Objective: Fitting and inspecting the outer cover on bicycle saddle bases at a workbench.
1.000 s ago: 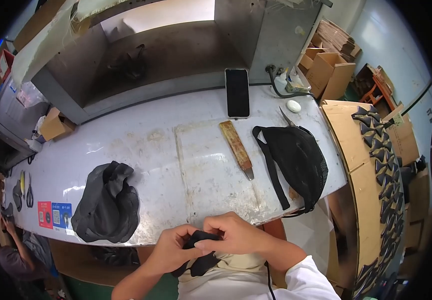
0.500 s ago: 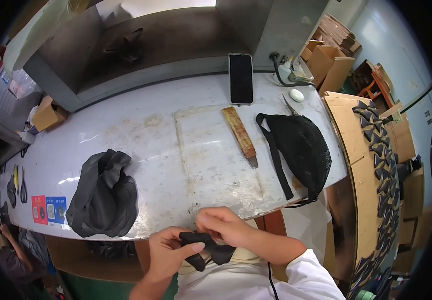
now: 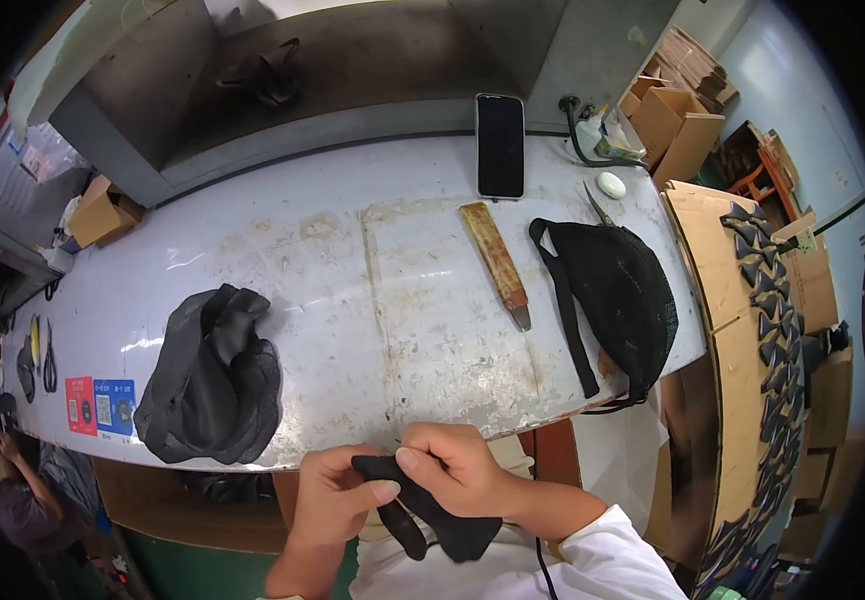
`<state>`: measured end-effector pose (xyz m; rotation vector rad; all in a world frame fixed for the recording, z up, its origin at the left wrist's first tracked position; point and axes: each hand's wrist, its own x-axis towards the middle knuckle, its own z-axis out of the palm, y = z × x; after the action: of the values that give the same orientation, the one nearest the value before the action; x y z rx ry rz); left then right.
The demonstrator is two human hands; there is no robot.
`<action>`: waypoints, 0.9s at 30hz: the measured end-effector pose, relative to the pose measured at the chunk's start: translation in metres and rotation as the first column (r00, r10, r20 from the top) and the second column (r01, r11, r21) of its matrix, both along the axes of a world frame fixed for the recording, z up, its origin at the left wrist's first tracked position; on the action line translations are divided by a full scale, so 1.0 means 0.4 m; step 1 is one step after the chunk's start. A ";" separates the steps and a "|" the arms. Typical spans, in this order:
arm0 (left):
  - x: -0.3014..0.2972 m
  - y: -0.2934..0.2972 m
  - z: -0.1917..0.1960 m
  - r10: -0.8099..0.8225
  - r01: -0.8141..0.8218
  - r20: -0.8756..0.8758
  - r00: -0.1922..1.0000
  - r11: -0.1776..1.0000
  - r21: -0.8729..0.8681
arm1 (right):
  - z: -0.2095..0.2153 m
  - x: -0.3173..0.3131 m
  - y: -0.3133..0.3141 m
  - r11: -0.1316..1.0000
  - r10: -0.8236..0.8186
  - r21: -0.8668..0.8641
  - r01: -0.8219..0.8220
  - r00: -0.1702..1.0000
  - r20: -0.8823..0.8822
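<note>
Near the table's front edge, in front of my body, both hands grip a soft black forked piece [image 3: 463,532], seemingly leather or fabric. My left hand [image 3: 328,500] pinches its upper left end between thumb and fingers. Close beside it, my right hand [image 3: 458,470] is closed on the upper edge, thumb on top. Two lobes of the piece hang below the hands. A crumpled black cloth bundle [image 3: 208,385] lies on the table to the left. Farther right are a knife with a worn, wrapped handle [image 3: 493,255] and a black mesh pouch with a strap [image 3: 618,305].
A phone [image 3: 501,146] lies at the back of the white table [image 3: 303,260]. A white oval object [image 3: 612,185] and a pointed metal tool [image 3: 598,204] are near the pouch. At right, a cardboard-covered board [image 3: 738,400] carries many black pointed pieces. Another person [image 3: 28,500] is far left.
My right hand has come down onto the black piece, its thumb now pressing beside the left hand's grip. More of the piece hangs down to the right. The view has shifted slightly.
</note>
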<state>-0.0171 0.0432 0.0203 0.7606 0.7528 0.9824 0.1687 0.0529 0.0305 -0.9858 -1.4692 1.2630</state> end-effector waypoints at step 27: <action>0.041 0.029 -0.034 0.188 -0.122 0.197 0.962 0.945 -0.303 | -0.035 0.043 -0.012 0.668 0.051 -0.625 -0.403 0.863 -0.503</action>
<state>-0.0007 0.0547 0.0066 0.3325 0.7467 1.0522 0.1857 0.0480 0.0164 -0.8929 -0.7222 2.1936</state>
